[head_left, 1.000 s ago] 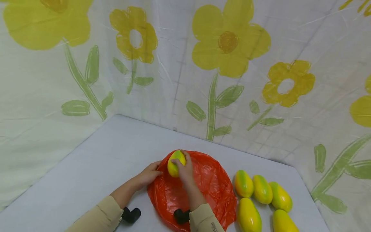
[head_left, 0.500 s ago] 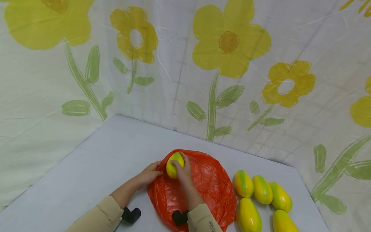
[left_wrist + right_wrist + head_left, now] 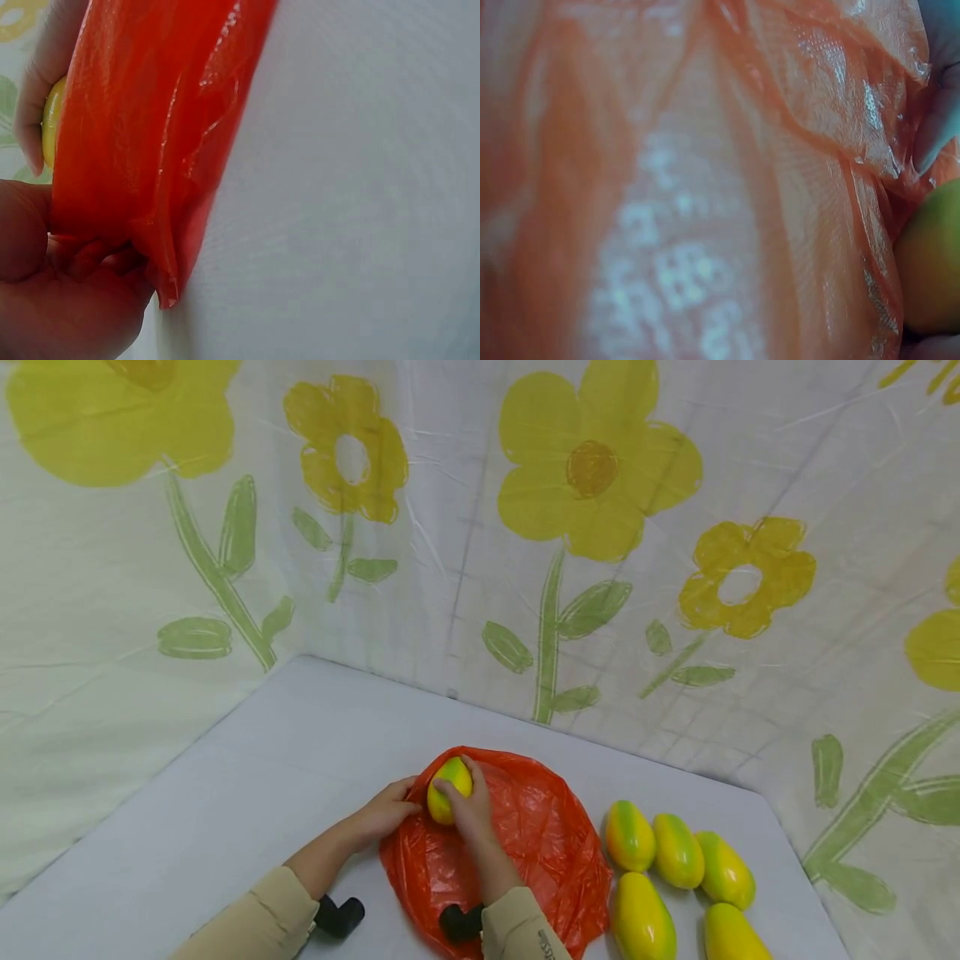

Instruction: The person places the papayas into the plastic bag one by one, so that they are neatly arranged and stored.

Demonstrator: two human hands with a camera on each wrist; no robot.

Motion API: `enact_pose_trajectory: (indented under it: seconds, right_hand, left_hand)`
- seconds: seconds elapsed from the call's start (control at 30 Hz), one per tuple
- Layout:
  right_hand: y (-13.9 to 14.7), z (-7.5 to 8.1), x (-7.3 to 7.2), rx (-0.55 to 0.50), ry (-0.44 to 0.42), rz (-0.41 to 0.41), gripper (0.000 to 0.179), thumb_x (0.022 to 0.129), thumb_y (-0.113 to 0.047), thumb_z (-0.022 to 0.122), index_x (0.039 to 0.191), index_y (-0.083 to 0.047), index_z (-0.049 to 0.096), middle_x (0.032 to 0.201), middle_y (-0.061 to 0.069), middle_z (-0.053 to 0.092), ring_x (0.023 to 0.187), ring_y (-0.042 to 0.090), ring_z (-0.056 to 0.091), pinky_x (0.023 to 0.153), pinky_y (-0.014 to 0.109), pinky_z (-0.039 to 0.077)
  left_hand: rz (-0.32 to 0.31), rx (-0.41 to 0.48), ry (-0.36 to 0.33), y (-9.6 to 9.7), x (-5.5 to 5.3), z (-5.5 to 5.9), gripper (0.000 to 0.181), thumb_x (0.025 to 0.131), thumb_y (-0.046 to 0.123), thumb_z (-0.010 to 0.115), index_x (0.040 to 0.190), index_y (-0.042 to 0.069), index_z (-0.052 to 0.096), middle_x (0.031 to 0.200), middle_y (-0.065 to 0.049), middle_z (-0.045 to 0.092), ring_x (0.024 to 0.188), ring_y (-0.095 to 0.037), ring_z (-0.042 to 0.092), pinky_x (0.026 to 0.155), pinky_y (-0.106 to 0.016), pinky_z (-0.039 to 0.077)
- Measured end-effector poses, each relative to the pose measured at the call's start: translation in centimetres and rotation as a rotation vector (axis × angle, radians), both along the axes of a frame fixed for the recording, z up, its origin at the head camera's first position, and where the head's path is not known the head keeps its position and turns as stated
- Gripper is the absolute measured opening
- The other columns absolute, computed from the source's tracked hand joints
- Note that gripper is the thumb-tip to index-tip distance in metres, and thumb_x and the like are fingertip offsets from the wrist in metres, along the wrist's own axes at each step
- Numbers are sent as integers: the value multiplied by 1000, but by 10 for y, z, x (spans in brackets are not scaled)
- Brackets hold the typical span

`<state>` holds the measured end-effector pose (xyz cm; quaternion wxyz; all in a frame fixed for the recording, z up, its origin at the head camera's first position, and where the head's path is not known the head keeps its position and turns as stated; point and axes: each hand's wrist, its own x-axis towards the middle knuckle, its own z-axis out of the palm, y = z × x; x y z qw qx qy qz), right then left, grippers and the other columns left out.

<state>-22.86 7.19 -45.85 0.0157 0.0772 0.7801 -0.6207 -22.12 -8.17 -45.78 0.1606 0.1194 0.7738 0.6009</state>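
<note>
A yellow-green mango (image 3: 448,789) is gripped by my right hand (image 3: 477,814) just inside the left rim of a red plastic bag (image 3: 547,835). The bag lies spread on the table with its mouth open. My left hand (image 3: 384,816) pinches the bag's left edge; in the left wrist view the thumb and curled fingers (image 3: 94,259) close on the plastic. That view shows only a sliver of the mango (image 3: 51,124) behind the red film. In the right wrist view, the mango (image 3: 934,259) appears at the right edge beside crumpled plastic (image 3: 817,195).
Several more mangoes (image 3: 643,917) lie on the white table (image 3: 300,752) right of the bag. A flower-printed curtain (image 3: 442,568) stands along the table's back and left edges. Black wrist-worn pieces (image 3: 341,917) sit under both forearms.
My right hand has shifted slightly left and down with the mango, nearer to the bag's left rim. The left hand keeps its place on the edge.
</note>
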Motion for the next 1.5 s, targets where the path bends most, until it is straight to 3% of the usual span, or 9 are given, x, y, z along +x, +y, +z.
enact_pose_trajectory:
  seconds: [0.33, 0.6, 0.77, 1.0, 1.23, 1.5]
  right_hand:
    - [-1, 0, 0, 13, 12, 0, 72, 78, -35, 69, 141, -25, 36, 129, 11, 45, 112, 30, 46, 85, 44, 53]
    - [2, 14, 3, -28, -12, -105, 63, 80, -50, 63, 134, -27, 41, 130, 9, 46, 114, 30, 43, 87, 48, 50]
    - [12, 23, 4, -49, -55, -107, 63, 80, -51, 63, 133, -23, 44, 137, 10, 44, 120, 34, 40, 95, 56, 44]
    - [36, 36, 8, -69, -36, -71, 64, 81, -48, 64, 135, -19, 44, 145, 11, 35, 130, 37, 32, 100, 60, 38]
    - [72, 47, 15, -18, -5, -77, 66, 82, -47, 64, 138, -22, 39, 144, 11, 37, 120, 35, 44, 94, 53, 47]
    - [108, 52, 22, 47, 43, -125, 70, 84, -45, 63, 142, -19, 34, 153, 15, 19, 129, 40, 32, 101, 59, 37]
  left_hand:
    - [14, 0, -10, 1, -2, -3, 43, 92, 4, 41, 134, 2, 43, 126, -15, 54, 101, -19, 56, 92, -41, 51]
    - [-1, 9, -13, -1, -1, -1, 43, 92, 5, 42, 135, 2, 42, 126, -16, 54, 96, -18, 57, 87, -38, 53]
    - [16, -10, -14, 1, 0, -1, 45, 91, 5, 44, 136, 3, 42, 131, -16, 52, 100, -19, 56, 91, -40, 52]
    - [36, -19, -18, 2, -1, -2, 44, 90, 3, 42, 135, 2, 43, 130, -16, 52, 101, -19, 56, 91, -40, 52]
    - [31, -19, -12, 3, 0, -1, 44, 90, 1, 42, 134, 1, 44, 131, -17, 52, 99, -19, 57, 89, -39, 53]
    - [40, -29, -15, 5, 1, 1, 44, 90, 1, 43, 134, 1, 44, 132, -18, 51, 102, -21, 56, 90, -39, 52]
